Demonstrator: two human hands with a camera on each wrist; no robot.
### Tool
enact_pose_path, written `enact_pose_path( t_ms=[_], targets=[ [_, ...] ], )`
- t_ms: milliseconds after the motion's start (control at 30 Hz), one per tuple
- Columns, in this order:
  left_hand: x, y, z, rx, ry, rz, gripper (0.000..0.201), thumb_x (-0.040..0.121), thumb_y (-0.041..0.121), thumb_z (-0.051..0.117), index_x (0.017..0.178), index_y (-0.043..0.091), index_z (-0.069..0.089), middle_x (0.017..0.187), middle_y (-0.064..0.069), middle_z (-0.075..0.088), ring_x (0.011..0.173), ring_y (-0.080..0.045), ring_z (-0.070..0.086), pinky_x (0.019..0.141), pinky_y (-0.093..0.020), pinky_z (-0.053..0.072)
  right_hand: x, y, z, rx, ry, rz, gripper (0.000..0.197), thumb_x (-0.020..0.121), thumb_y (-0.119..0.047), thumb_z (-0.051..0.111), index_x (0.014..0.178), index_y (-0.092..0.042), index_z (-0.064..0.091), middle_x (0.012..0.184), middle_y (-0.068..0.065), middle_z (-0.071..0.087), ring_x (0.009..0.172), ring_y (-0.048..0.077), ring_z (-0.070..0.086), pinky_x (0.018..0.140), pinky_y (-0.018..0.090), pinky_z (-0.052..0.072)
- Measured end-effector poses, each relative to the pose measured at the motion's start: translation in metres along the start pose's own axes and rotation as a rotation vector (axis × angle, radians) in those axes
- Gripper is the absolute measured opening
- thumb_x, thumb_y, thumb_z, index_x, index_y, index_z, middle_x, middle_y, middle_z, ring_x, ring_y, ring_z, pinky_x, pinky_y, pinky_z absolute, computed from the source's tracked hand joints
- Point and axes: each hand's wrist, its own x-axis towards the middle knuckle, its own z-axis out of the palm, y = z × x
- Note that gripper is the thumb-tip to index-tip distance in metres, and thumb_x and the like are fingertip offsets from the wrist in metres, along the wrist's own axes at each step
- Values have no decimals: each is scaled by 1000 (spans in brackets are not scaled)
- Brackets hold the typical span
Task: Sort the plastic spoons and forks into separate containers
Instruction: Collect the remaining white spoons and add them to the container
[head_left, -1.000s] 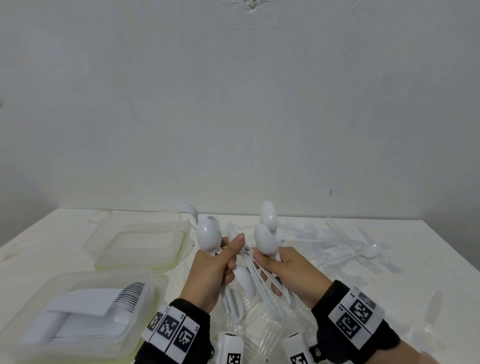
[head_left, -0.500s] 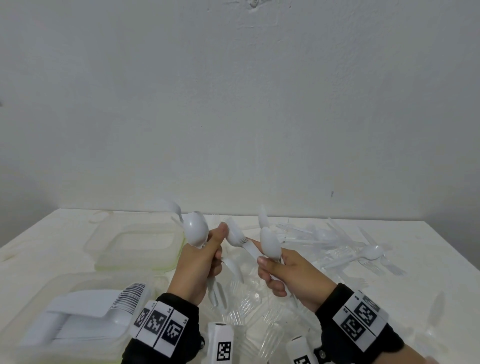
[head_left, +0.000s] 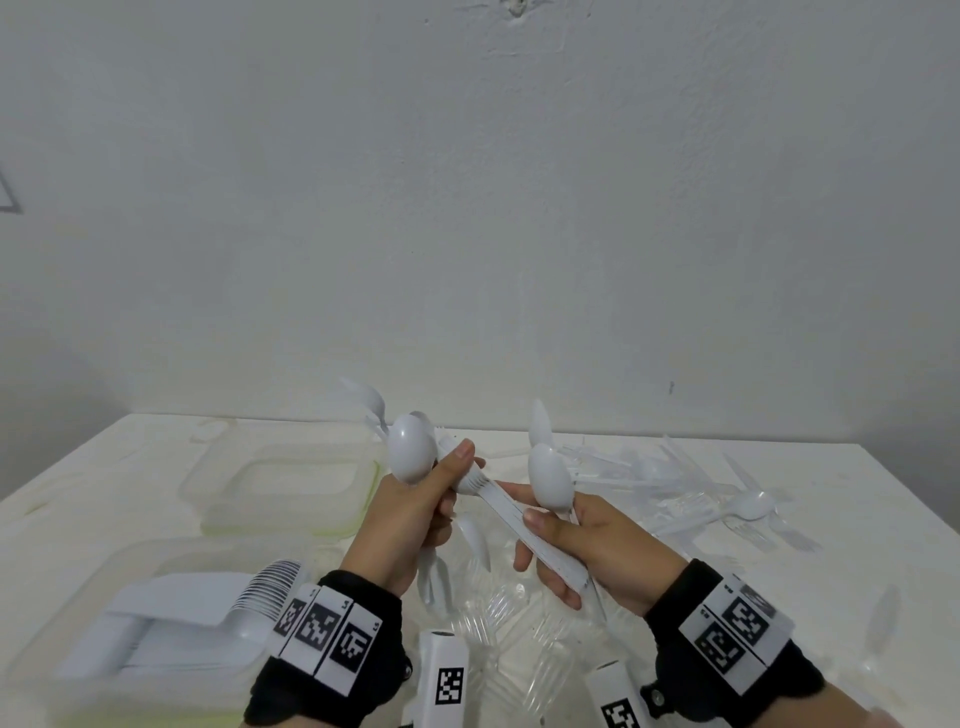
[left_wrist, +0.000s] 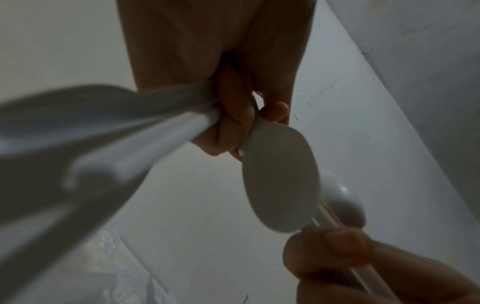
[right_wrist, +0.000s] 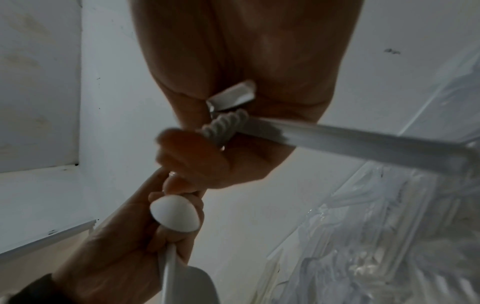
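My left hand (head_left: 441, 491) grips white spoons (head_left: 413, 454) with their bowls up, and its thumb and fingers touch the far end of a tight stack of white utensils (head_left: 524, 525). My right hand (head_left: 550, 556) grips that stack by its handles together with a white spoon (head_left: 549, 475). In the left wrist view the spoon bowl (left_wrist: 280, 179) sticks out past my curled fingers (left_wrist: 231, 123). The right wrist view shows the stacked handle ends (right_wrist: 224, 127) in my right hand. Both hands are held above the table.
A clear tub (head_left: 47, 644) holding stacked white cutlery sits at the near left, with an upturned clear lid (head_left: 280, 483) behind it. A clear container of clear forks (head_left: 519, 629) lies under my hands. Loose clear forks and spoons (head_left: 701, 499) are scattered at the right.
My left hand had pulled away to the left with its spoons; it has come back and now touches the far end of the stack in my right hand.
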Motion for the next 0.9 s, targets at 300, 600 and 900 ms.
enact_pose_path(
  t_ms=[300, 600, 900],
  targets=[
    [2, -8, -1, 169, 62, 37, 43, 86, 45, 64, 88, 2, 72, 55, -3, 53, 44, -10, 37, 43, -19, 31, 0, 6, 4, -98, 55, -23, 34, 101, -21, 47, 130, -32, 57, 74, 1, 58, 51, 10, 40, 45, 21, 33],
    [4, -15, -1, 174, 111, 43, 62, 79, 50, 66, 90, -11, 66, 53, -4, 45, 44, -11, 34, 46, -22, 31, 1, 9, 11, -44, 65, -2, 31, 100, -20, 46, 125, -34, 60, 71, 1, 57, 49, 9, 39, 43, 20, 32],
    [7, -23, -5, 47, 70, -17, 49, 88, 38, 64, 94, -10, 69, 64, -8, 38, 46, -9, 30, 44, -18, 28, 2, 7, 8, -117, 90, 57, 31, 100, -26, 47, 130, -33, 52, 77, 4, 65, 48, 10, 47, 39, 20, 37]
  ],
)
